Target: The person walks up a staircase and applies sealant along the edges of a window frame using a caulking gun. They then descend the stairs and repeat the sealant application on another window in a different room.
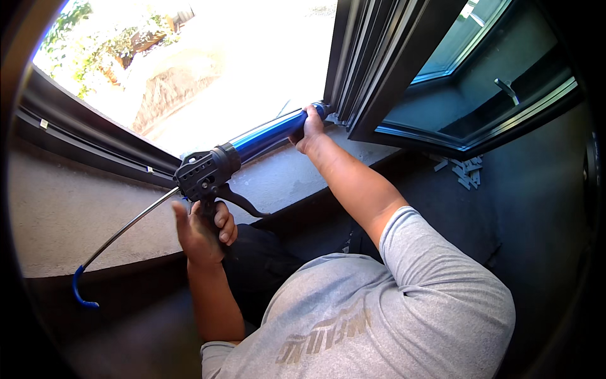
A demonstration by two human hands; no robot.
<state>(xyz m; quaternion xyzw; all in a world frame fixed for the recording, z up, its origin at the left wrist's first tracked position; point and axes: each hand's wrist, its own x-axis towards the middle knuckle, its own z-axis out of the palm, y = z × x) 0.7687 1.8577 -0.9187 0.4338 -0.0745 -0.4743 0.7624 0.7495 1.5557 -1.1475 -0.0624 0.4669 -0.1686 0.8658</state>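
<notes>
Left hand (201, 242) hiding part of grip (209, 212), right hand (310, 134) part of tube (264, 138), shirt (385, 303) cut off below, sash (405, 71) above

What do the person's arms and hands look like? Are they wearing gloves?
No gloves: the left hand and right hand are bare. The left forearm and right forearm are bare too, with no watch showing. The right sleeve and left sleeve are short and light grey, part of a T-shirt with darker lettering.
</notes>
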